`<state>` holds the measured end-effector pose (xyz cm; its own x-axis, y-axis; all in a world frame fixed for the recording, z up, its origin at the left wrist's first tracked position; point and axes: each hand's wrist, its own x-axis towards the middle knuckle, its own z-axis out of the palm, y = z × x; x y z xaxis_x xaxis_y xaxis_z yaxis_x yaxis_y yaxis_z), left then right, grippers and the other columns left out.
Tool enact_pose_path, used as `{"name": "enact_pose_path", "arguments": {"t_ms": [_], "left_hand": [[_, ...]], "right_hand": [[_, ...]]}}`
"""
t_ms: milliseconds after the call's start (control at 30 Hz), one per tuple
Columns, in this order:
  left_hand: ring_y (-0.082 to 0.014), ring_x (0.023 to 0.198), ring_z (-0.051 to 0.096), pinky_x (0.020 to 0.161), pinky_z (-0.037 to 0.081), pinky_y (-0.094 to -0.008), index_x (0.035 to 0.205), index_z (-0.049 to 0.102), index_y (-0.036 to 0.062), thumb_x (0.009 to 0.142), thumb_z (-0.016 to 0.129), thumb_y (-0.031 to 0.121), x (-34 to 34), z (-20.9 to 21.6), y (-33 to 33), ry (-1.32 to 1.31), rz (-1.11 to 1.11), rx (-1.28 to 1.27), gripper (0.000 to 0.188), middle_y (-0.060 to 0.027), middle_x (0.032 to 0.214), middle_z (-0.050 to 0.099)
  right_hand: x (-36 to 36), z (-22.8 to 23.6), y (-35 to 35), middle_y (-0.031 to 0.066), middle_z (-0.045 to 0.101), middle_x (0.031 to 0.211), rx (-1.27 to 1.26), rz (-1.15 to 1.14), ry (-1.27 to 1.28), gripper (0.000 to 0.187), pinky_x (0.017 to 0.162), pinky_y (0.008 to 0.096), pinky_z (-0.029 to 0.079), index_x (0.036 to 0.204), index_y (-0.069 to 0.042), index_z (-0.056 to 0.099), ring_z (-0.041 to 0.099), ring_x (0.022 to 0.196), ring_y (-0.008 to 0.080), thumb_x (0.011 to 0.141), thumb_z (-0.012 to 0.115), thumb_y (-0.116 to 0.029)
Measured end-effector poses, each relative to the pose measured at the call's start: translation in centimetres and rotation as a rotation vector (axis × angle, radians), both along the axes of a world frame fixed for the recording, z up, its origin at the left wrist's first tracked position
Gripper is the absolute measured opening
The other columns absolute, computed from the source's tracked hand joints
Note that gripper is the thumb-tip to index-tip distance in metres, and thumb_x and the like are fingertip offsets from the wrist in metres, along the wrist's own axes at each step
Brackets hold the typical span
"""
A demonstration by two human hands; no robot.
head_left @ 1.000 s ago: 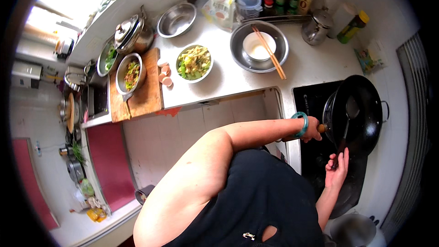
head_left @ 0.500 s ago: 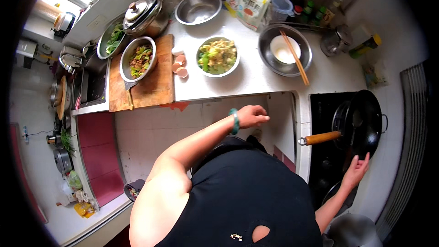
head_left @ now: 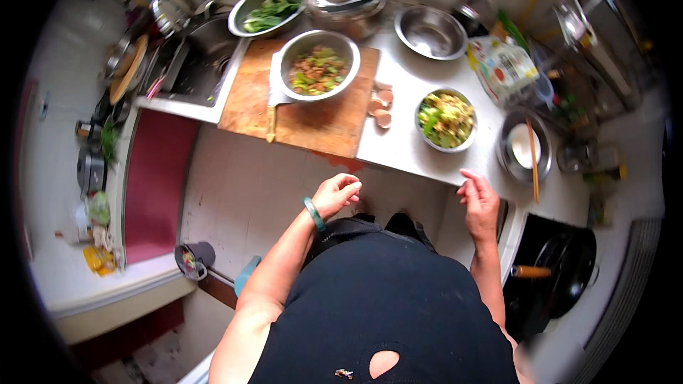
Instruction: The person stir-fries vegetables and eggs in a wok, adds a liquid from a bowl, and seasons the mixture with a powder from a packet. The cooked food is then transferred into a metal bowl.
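Observation:
My left hand (head_left: 338, 195) hangs in front of the counter, empty, with loosely bent fingers. Opposite it, my right hand (head_left: 480, 203) is raised by the counter's front edge, also empty, its fingers slightly apart. Nearest the right hand is a metal bowl (head_left: 448, 148) of scrambled egg and chopped greens. Left of that, a larger metal bowl (head_left: 346, 48) with chopped vegetables and brown bits stands on a wooden cutting board (head_left: 320, 131). A knife (head_left: 271, 124) lies partly under this bowl. Cracked eggshells (head_left: 383, 110) sit beside the board.
A black wok (head_left: 573, 277) rests on the stove at right. Chopsticks (head_left: 533, 160) lie across a metal basin holding a white bowl (head_left: 521, 146). At the back are a lidded pot (head_left: 345, 11), an empty basin (head_left: 430, 32) and leafy greens (head_left: 274, 11). The sink (head_left: 206, 64) is at left.
My right hand has left the wok's side and come up to the counter's front edge. The view has turned left, so the counter things appear further right. The left hand stays empty.

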<state>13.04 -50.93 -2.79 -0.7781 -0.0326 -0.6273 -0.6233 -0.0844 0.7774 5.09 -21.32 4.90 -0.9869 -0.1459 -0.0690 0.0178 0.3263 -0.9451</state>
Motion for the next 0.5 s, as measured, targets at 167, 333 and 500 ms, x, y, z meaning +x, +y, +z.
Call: {"name": "enact_pose_path", "arguments": {"t_ms": [167, 333, 500], "left_hand": [[-0.0129, 0.079, 0.063, 0.067, 0.049, -0.0240, 0.109, 0.057, 0.0034, 0.096, 0.051, 0.028, 3.0, 0.5, -2.7, 0.087, 0.459, -0.018, 0.029, -0.0065, 0.092, 0.062], [-0.0120, 0.071, 0.062, 0.063, 0.049, -0.0230, 0.110, 0.056, 0.0040, 0.097, 0.049, 0.028, 6.6, -0.2, -1.4, 0.061, 0.797, -0.018, 0.028, -0.0054, 0.087, 0.061], [-0.0081, 0.071, 0.057, 0.063, 0.049, -0.0223, 0.112, 0.054, 0.0030, 0.083, 0.070, 0.018, 3.9, -1.6, 1.7, 0.101, 0.708, -0.175, 0.037, -0.0029, 0.087, 0.059]], "right_hand": [[-2.5, -0.6, -6.4, 0.0032, 0.058, 0.072, 0.073, 0.413, -0.066, 0.016, 0.062, 0.0237, 0.046, 0.102, -0.004, 0.064, 0.054, 0.065, 0.0101, 0.089, 0.054, -0.002], [-7.2, -4.3, -9.9, 0.0131, 0.059, 0.075, 0.226, 0.670, 0.229, 0.015, 0.063, 0.0343, 0.048, 0.096, -0.006, 0.064, 0.059, 0.067, 0.0270, 0.081, 0.064, -0.007], [-19.2, -9.8, -14.2, 0.0151, 0.060, 0.101, 0.475, 0.656, 0.360, 0.026, 0.080, 0.0402, 0.048, 0.107, -0.011, 0.062, 0.059, 0.093, 0.0329, 0.082, 0.058, -0.011]]}}
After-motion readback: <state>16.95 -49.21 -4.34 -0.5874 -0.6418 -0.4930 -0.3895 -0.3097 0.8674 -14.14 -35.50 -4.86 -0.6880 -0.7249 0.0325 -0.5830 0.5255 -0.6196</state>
